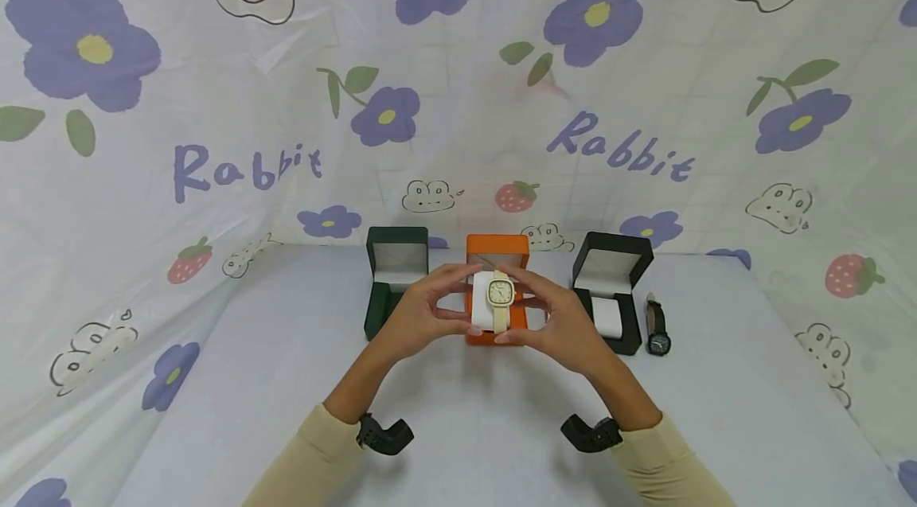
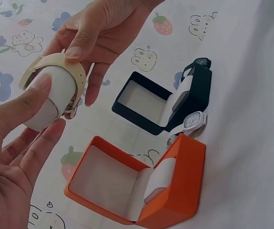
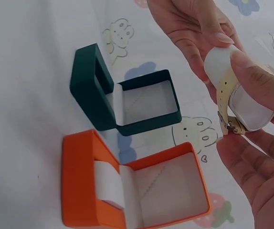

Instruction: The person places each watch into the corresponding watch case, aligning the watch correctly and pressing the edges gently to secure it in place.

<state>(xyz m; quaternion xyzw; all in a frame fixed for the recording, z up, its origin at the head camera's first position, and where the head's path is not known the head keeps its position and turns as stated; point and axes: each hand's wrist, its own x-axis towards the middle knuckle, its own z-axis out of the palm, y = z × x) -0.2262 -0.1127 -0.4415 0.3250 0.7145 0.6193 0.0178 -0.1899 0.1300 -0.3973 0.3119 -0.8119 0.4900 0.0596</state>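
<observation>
A cream-strapped watch [image 1: 500, 294] with a squarish face is wrapped around a white watch cushion [image 2: 56, 93]. Both are held up between the hands, overlapping the orange watch box [image 1: 497, 246] in the head view. My left hand [image 1: 423, 314] grips the cushion's left end, thumb pressed on its white surface. From the other side my right hand [image 1: 562, 320] pinches the watch and its strap, thumb on the band. The strap's buckle [image 3: 233, 125] hangs at the cushion's edge in the right wrist view; whether it is fastened I cannot tell.
The open orange box has its own white cushion [image 3: 109, 183]. An open green box [image 1: 396, 246] stands to its left, an open black box [image 1: 612, 260] with a white cushion to its right. A white watch [image 2: 193, 123] sits between orange and black; a dark watch [image 1: 657, 325] lies far right.
</observation>
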